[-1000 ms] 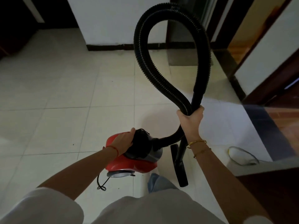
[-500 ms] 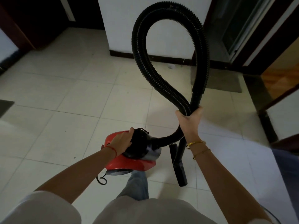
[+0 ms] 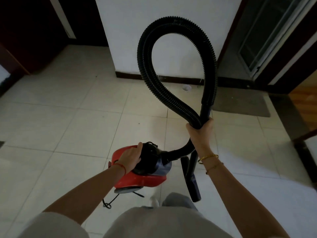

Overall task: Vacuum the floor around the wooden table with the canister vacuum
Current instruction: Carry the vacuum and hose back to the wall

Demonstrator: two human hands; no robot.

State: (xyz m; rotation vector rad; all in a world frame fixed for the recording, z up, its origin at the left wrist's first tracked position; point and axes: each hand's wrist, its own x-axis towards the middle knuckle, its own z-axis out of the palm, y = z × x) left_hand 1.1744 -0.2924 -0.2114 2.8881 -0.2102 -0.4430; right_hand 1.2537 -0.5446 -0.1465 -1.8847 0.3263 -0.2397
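My left hand (image 3: 131, 158) grips the red-and-black plastic canister vacuum (image 3: 142, 169), carried off the floor; my right hand (image 3: 200, 130) clutches its looped black ribbed hose (image 3: 154, 79). No wooden table in sight, so vacuuming hasn't begun.

— What is the person wearing?
— Short white sleeves (image 3: 56, 225), bare forearms. A thin red string (image 3: 122, 167) sits behind the left hand's (image 3: 131, 158) fingers.
— And the other wrist?
— Two slim gold bracelets (image 3: 208, 158) behind the right hand's (image 3: 200, 133) fingers.
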